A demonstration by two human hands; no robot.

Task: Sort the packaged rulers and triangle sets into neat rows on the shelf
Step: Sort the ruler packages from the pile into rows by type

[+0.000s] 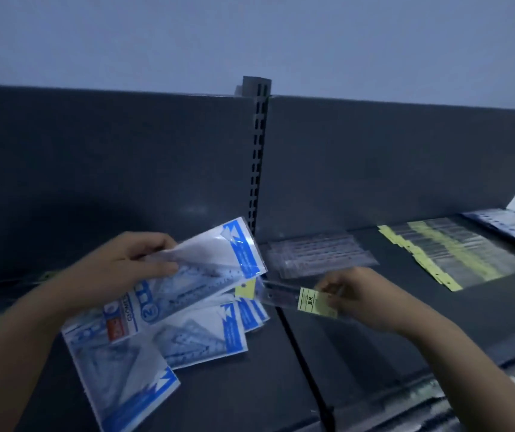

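Left hand: your left hand (137, 266) grips a blue-and-white triangle set (215, 260), fingers curled over its upper edge, and holds it tilted above the shelf.
Right hand: your right hand (362, 297) pinches a clear ruler (281, 296) at its yellow-tagged end.
Ruler in hand: it points left from your fingers across the seam between the two shelf sections. Its far end slips under the lower corner of the triangle set you hold.
Pile: more triangle sets (200, 335) lie overlapping and askew on the left section, just below your left hand. One packet (119, 378) lies nearest you, partly under your left forearm.
Second tag: a yellow tag (245, 288) pokes out from between the pile and the held packet.
Right section: a row of clear rulers (321, 254) lies flat at the back, just beyond your right hand. Further right are yellow-tagged rulers (449, 254), then blue-edged packets (512, 227) at the far end.
Shelf: the dark shelf (374, 353) carries all of these.
In the way: a slotted post (257, 151) rises at the back, right behind the held packet's upper corner.
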